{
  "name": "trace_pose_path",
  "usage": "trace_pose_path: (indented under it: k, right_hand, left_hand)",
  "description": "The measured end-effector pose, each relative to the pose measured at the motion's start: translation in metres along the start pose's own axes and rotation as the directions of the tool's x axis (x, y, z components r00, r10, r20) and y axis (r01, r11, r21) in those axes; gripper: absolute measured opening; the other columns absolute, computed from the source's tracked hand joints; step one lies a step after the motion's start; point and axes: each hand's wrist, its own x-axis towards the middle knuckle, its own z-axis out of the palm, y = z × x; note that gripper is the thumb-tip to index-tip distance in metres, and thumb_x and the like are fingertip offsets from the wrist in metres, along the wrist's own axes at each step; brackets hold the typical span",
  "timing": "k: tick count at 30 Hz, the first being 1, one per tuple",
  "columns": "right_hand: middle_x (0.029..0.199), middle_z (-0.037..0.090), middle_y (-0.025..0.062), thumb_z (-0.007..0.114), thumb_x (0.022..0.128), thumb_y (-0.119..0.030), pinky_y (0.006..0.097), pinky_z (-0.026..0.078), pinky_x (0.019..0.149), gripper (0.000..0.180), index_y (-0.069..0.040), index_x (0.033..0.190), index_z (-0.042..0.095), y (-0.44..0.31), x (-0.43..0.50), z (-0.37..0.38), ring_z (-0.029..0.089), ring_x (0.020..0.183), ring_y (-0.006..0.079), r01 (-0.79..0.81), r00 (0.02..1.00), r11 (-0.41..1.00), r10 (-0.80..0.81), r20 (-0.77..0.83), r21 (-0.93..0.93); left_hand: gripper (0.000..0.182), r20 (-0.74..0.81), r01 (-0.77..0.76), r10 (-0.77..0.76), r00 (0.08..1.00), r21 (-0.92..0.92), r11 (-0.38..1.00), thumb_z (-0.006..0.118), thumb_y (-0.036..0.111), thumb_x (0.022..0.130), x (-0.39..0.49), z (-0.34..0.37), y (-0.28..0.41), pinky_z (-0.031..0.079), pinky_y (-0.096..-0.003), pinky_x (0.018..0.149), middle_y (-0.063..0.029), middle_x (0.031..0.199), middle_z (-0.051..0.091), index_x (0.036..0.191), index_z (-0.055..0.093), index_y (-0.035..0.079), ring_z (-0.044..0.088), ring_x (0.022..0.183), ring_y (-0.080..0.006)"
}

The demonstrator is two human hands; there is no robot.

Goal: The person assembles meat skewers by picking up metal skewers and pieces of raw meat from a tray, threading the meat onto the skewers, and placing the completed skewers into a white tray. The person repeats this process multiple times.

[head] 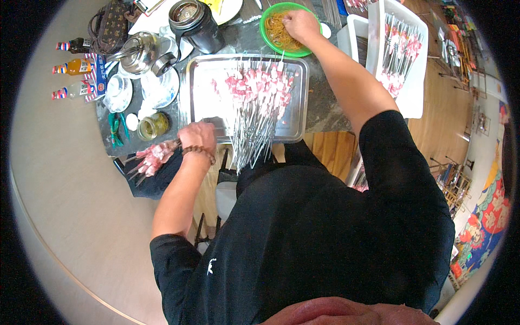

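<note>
My left hand [198,137] is closed round the metal ends of a bundle of raw meat skewers [156,158], whose meat points left past the table's near edge. My right hand [300,25] reaches into a green plastic basket [300,52] of thin yellow-brown strands [280,35]; its fingertips are among them, and whether they pinch any cannot be told. Between my hands is a rectangular metal tray [302,101]. Many more skewers of raw pink meat [260,87] lie in it, their bare metal ends fanning over its near rim.
White plastic bins [414,89] with meat skewers stand at the right. Left on the dark stone table are a glass jar [152,126], plastic-wrapped tableware [160,87], a glass teapot [140,53], a black flask [199,32] and bottles [75,67]. A stool [226,199] stands below.
</note>
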Motion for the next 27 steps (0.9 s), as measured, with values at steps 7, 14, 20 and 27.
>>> trace_pose_path:
  k: [7,14,20,27]
  right_hand:
    - [0.088,0.074,0.0046,0.078,0.089,-0.014,0.0255,0.055,0.068,0.018,-0.001,0.101,0.077,0.004,-0.030,-0.050,0.068,0.079,0.0101,-0.344,0.936,0.388,0.217,0.278,0.855]
    - [0.095,0.073,0.0119,0.073,0.091,-0.005,0.0285,0.057,0.079,0.017,0.005,0.105,0.071,0.016,-0.046,-0.078,0.069,0.087,0.0178,-0.417,0.907,-0.201,-0.022,0.421,0.887]
    - [0.104,0.073,0.0166,0.064,0.097,-0.009,0.0256,0.053,0.071,0.018,0.005,0.106,0.069,0.020,-0.097,-0.118,0.066,0.084,0.0156,-0.393,0.920,-0.319,-0.144,0.365,0.863]
    - [0.131,0.067,0.0190,0.060,0.097,-0.004,0.0163,0.044,0.046,0.028,-0.001,0.124,0.065,0.045,-0.171,-0.207,0.073,0.078,0.0154,-0.331,0.907,-0.380,-0.382,0.179,0.864]
  left_hand:
    - [0.020,-0.037,-0.023,0.028,0.999,0.138,0.990,0.061,0.021,0.093,0.009,-0.014,0.026,0.057,-0.0438,0.064,-0.0050,0.092,0.079,0.093,0.081,0.018,0.077,0.088,-0.0232]
    - [0.025,0.121,0.032,-0.038,0.992,0.051,0.998,0.058,0.024,0.096,0.021,-0.011,0.039,0.057,-0.0469,0.076,-0.0080,0.107,0.078,0.105,0.080,0.017,0.075,0.101,-0.0246]
    - [0.027,0.085,0.185,-0.177,0.981,-0.098,0.978,0.058,0.025,0.095,0.013,-0.014,0.005,0.059,-0.0438,0.081,-0.0170,0.104,0.076,0.106,0.079,0.013,0.075,0.096,-0.0340]
    - [0.035,-0.455,-0.225,0.007,0.891,-0.428,0.875,0.057,0.031,0.100,-0.078,-0.083,0.024,0.052,-0.0471,0.067,-0.0199,0.075,0.070,0.095,0.074,0.001,0.070,0.072,-0.0355]
